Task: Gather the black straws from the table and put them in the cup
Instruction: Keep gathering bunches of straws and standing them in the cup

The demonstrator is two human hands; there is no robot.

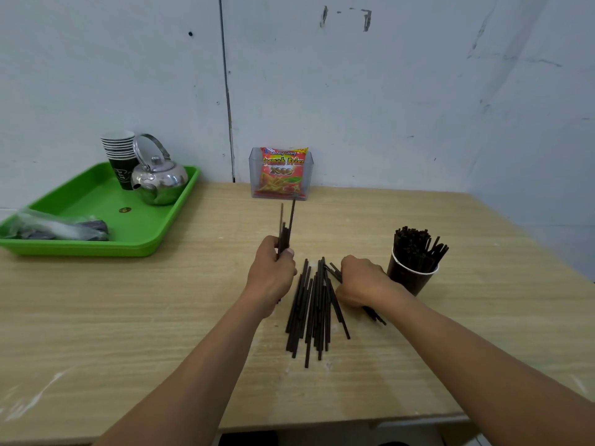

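Several black straws [310,309] lie in a loose pile on the wooden table [161,317], between my two hands. My left hand [272,272] grips a small upright bunch of straws [285,225] just left of the pile. My right hand [362,281] lies on the table at the pile's right side, fingers curled round a few straws whose ends stick out beneath it. Just right of that hand stands a dark paper cup [410,278] with a white rim, packed with upright black straws.
A green tray [96,201] at the back left holds a steel kettle [159,178], a stack of paper cups [119,156] and a plastic bag [54,226]. A clear holder with a red snack packet [281,173] stands against the wall. The table's front edge is near.
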